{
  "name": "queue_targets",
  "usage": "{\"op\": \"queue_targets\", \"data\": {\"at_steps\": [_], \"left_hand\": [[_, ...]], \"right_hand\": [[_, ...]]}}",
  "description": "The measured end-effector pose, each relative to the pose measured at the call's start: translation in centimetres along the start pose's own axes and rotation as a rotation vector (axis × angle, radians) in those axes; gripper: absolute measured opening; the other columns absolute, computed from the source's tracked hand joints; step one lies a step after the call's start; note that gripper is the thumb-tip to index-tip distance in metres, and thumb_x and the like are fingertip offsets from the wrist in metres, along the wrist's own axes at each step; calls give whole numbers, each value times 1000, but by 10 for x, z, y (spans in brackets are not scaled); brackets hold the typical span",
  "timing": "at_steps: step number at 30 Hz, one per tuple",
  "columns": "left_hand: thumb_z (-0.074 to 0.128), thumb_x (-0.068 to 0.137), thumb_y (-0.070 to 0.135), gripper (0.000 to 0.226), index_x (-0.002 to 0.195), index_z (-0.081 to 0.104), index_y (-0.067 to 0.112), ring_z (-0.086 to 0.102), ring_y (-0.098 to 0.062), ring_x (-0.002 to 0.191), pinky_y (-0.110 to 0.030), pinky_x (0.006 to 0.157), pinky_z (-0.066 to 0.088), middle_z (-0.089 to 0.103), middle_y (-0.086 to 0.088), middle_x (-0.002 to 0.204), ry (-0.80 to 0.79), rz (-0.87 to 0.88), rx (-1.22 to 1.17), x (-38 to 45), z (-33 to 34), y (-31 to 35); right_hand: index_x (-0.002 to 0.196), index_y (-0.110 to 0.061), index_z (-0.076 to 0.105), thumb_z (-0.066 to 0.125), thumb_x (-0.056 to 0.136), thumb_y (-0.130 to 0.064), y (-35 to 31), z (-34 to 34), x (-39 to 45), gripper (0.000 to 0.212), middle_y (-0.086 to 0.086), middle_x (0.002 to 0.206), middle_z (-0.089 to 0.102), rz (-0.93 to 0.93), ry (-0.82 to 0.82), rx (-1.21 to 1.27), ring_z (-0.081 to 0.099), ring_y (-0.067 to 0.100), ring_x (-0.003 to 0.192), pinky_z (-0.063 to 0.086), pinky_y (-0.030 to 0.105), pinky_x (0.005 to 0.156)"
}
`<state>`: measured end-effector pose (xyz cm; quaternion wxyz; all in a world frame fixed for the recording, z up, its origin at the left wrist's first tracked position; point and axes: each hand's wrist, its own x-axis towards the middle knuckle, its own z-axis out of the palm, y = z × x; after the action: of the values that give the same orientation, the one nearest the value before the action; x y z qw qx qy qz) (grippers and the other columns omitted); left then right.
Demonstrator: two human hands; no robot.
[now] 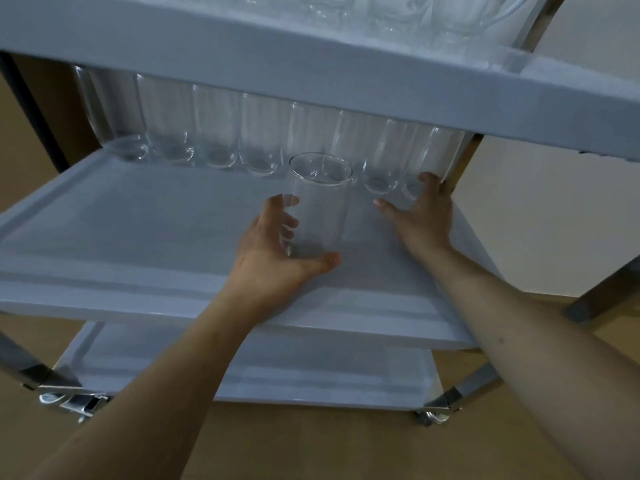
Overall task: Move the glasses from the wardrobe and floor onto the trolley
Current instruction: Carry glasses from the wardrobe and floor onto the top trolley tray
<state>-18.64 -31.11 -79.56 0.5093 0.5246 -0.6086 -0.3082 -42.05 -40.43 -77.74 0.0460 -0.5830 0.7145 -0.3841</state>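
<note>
A person reaches both bare arms into the middle shelf (145, 230) of a grey three-tier trolley (346, 81). The left hand (277, 251) curls round a clear tumbler (317, 209), thumb under its base, fingers behind the glass, which stands upright near the shelf's middle. The right hand (420, 216) lies with fingers straight at the shelf's far right corner, fingertips touching the last glass in a row of tumblers (242, 133) lined along the far edge. More glassware, blurred, stands on the top shelf (398, 15). The bottom shelf (277, 375) sits above castor wheels (433, 415) on a wooden floor (311, 445).
</note>
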Motion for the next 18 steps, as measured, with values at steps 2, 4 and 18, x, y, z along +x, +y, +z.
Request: {"op": "queue_targets", "data": {"at_steps": [2, 4, 18], "left_hand": [[87, 47, 53, 91, 127, 47, 42, 57, 0, 94, -5, 70, 42, 56, 15, 105, 9, -18, -11, 0, 1, 2], [88, 44, 52, 94, 128, 48, 40, 58, -2, 92, -12, 74, 45, 57, 13, 105, 20, -37, -23, 0, 3, 4], [86, 38, 64, 109, 135, 49, 32, 59, 2, 89, -23, 79, 51, 59, 17, 97, 262, -153, 204, -9, -93, -6]], "right_hand": [[141, -7, 46, 82, 79, -46, -12, 3, -23, 82, 20, 139, 48, -79, -25, -18, 45, 39, 129, 37, 42, 107], [140, -6, 48, 81, 80, -43, -20, 7, -44, 78, 21, 138, 50, -150, -64, -34, 45, 40, 127, 35, 41, 106], [144, -19, 48, 68, 87, -55, -114, 39, -98, 71, 11, 138, 46, -479, -390, -194, 41, 34, 129, 34, 39, 109]]}}
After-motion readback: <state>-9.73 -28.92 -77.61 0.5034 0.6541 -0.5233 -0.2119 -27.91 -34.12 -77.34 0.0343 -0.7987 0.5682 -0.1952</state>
